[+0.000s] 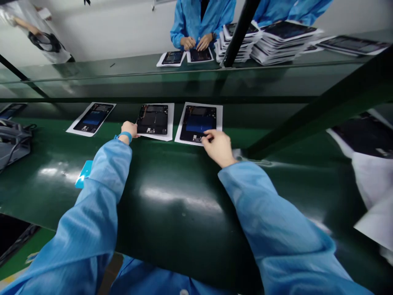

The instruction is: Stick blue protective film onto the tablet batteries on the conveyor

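My left hand (130, 129), a blue band at its wrist, is closed on the lower left edge of an opened tablet housing (152, 119). That dark housing lies on a white sheet (171, 123). To its right lies a second tablet housing (199, 123) with a blue panel inside, on another white sheet (219, 110). Over its lower right corner is my right hand (218, 146), thumb and forefinger pinched together. Whatever sits between those fingertips, if anything, is too small to make out. A third tablet housing (93, 119) with a blue panel rests on paper farther left.
A green worktop (184, 237) spans the front. At left are a grey device (14, 139) and a light-blue piece (83, 174). A dark post (307, 114) slants up at right. Beyond a raised ledge, a co-worker's hands (198, 42) work beside stacked housings (281, 43).
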